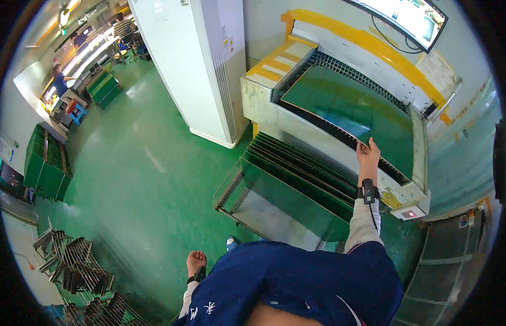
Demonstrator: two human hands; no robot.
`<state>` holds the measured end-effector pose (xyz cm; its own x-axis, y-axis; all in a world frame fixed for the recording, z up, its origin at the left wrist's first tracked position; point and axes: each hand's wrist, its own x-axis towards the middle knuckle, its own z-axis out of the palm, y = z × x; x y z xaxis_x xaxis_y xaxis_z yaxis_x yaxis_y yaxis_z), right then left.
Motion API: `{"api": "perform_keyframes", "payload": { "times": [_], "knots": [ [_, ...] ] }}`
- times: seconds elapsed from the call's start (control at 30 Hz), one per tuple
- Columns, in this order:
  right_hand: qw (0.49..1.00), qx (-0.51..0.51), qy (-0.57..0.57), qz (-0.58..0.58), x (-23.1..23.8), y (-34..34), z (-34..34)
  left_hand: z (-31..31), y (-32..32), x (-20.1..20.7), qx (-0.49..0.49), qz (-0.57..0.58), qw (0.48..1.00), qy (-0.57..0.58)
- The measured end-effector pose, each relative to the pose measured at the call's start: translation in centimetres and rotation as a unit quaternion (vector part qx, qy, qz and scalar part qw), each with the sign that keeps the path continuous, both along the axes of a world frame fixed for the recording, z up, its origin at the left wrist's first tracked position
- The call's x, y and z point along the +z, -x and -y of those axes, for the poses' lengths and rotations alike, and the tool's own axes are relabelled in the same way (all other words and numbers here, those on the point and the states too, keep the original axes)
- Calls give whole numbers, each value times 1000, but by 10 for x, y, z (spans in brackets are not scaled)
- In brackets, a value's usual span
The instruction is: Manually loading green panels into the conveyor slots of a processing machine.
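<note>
Q. Which step does the view show?
A. The handling of one sheet at the machine, as I judge it. My right hand, at 3 o'clock from the centre of the view, meets the near edge of a large green panel. The panel lies in the bed of the pale machine, toward 2 o'clock; whether it is going in or coming out, I cannot tell.

Q. And the state of your fingers?
A. Right: thumb and fingers appear pinched on the panel's near edge; part of the grip is hidden, so its firmness is uncertain. My left hand, at 7 o'clock: fingers loosely curled, nothing visible in them, well apart from the panel.

Q. What stands nearby?
A. Below the machine, the wire rack, with green boards on edge, side by side.

Q. What does the next move call for?
A. A level wrist and a steady pinch, in my judgement. Held at a single point, so broad a sheet could swing and scrape the bed's rim; my left hand at its left corner, near 1 o'clock, would steady it.
</note>
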<state>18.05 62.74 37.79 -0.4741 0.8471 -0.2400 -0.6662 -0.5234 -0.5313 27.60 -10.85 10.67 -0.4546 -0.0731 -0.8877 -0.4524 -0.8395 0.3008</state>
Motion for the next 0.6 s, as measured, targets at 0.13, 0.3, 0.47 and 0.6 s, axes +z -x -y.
{"api": "perform_keyframes", "payload": {
  "times": [0.13, 0.3, 0.47, 0.6],
  "knots": [
    [998, 59, -19, 14, -25, 15, -54, -6, -1, 2, -8, -36, 999, 4],
    [983, 144, 22, 112, 4, 18, -46, 7, -10, -8, -6, -50, 998, -49],
    [925, 275, -118, 235, -6, 11, -61, -1, -12, -2, -16, -12, 1000, -10],
    [880, 208, -269, 331, 6, 29, -55, 8, -10, -5, -64, -61, 996, -32]
  ]
}}
